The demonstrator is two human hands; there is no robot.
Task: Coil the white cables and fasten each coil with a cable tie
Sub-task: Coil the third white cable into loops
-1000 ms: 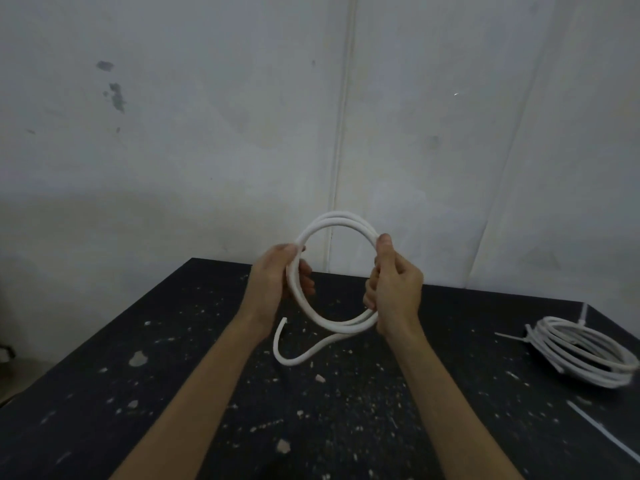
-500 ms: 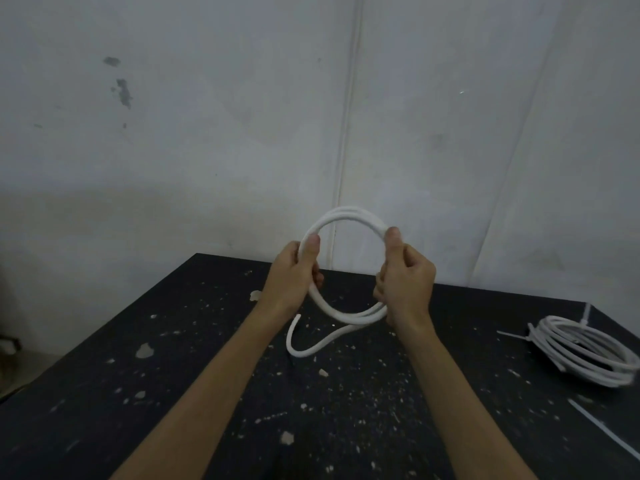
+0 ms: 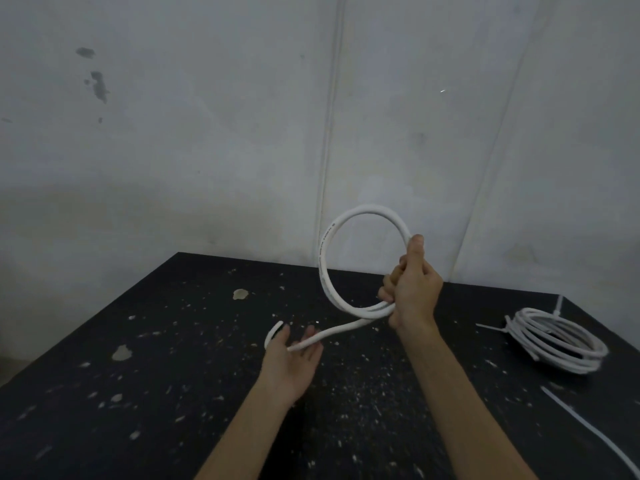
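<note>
A white cable (image 3: 323, 271) is looped into an upright ring above the black table (image 3: 166, 393). My right hand (image 3: 414, 292) grips the ring's right side, thumb up along the strands. The cable's loose tail (image 3: 346, 329) runs down and left from the ring's bottom, crosses the straight fingers of my left hand (image 3: 291, 365), and ends in a short curl just left of them. My left hand is low over the table, away from the ring. A loose white cable tie (image 3: 588, 427) lies flat near the table's right edge.
A finished white coil (image 3: 561, 344), bound with cable ties, lies at the right of the table. The dark tabletop is speckled with pale chips and dust. A grey wall stands close behind the table's far edge.
My left hand has let go of the ring's left side and dropped down to the loose tail. The right hand keeps its grip and has shifted slightly right.
</note>
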